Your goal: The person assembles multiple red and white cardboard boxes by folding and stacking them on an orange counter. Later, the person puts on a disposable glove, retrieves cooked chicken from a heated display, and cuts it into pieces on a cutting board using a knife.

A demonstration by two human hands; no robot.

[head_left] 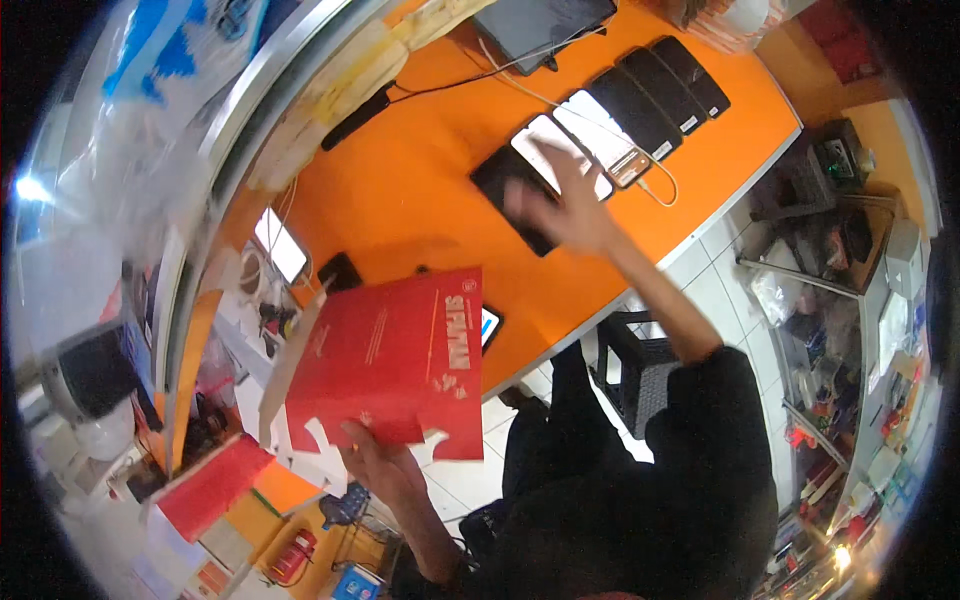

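Note:
My left hand (378, 462) grips the lower edge of a flattened red cardboard box (390, 360) and holds it up over the near edge of the orange counter (420, 190). My right hand (562, 205) reaches out, blurred, with fingers spread over a row of phones lying side by side on the counter. It hovers at a black phone (505, 190) and a white-screened phone (545, 145); I cannot tell whether it touches them. Several more dark phones (650, 95) continue the row toward the far end.
A lit phone (280, 243) and a small black device (340, 270) lie left of the box. A tablet (540, 25) with cables sits at the counter's far side. A black plastic stool (630, 360) stands on the white tile floor. Cluttered shelves (850, 330) stand at right.

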